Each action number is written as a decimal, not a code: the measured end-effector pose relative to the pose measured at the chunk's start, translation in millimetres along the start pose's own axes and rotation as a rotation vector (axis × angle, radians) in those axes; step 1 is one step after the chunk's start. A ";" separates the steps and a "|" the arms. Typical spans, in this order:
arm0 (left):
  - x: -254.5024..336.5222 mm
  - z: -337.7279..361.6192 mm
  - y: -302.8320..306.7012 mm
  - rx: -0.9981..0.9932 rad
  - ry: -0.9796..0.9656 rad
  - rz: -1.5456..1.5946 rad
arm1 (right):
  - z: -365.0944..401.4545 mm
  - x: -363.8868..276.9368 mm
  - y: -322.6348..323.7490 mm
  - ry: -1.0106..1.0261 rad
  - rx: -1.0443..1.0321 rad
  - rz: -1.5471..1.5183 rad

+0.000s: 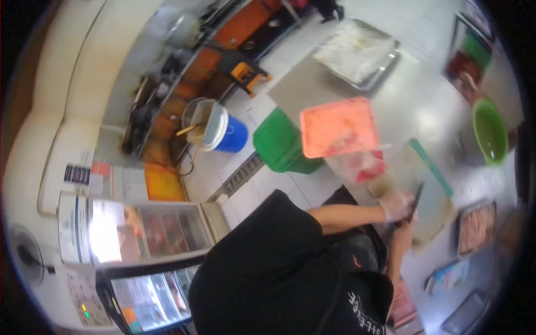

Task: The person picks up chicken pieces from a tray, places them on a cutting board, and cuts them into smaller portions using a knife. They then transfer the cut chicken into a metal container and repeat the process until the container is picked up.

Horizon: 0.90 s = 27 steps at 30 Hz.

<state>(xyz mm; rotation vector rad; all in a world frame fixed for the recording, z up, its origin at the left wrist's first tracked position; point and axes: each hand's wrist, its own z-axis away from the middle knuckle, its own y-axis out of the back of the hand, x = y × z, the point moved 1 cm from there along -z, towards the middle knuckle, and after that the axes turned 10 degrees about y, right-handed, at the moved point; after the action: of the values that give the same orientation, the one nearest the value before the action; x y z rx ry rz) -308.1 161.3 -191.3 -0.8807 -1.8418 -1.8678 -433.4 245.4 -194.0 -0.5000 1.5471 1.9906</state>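
Knife [416,199] held in right hand [403,230], fingers closed round the handle, blade angled over pale cutting board [435,215] at counter edge. Left hand [396,205], gloved, resting on board just beside blade; fingers too blurred to tell curled from flat. Metal tray [475,229] of pinkish pieces near board, seemingly full. Clear bag [363,166] with red contents beside pink tray [338,127], apparently uncut. Judged roughly midway: some cut, more waiting.
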 end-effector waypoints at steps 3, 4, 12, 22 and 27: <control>15.6 -8.6 3.3 -0.161 0.046 -0.038 | 3.2 23.8 -0.8 -0.009 0.015 0.191; 20.0 -9.6 8.9 -0.206 0.085 -0.037 | 7.2 22.9 0.9 -0.023 -0.010 0.201; 10.2 -8.9 -0.1 -0.291 0.182 0.054 | 85.0 39.8 10.4 -0.090 -0.143 0.150; -1.8 -6.6 41.0 -0.491 0.093 -0.285 | 62.7 -5.6 59.5 -0.188 0.013 0.110; 47.5 -18.0 68.3 -0.760 0.735 0.716 | 69.4 24.1 66.6 -0.230 0.218 0.067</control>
<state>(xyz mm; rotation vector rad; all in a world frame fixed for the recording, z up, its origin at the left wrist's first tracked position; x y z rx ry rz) -301.3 146.2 -107.7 -0.7506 -0.2953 -1.9712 -490.9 305.5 -140.1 -0.1282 1.6260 1.8258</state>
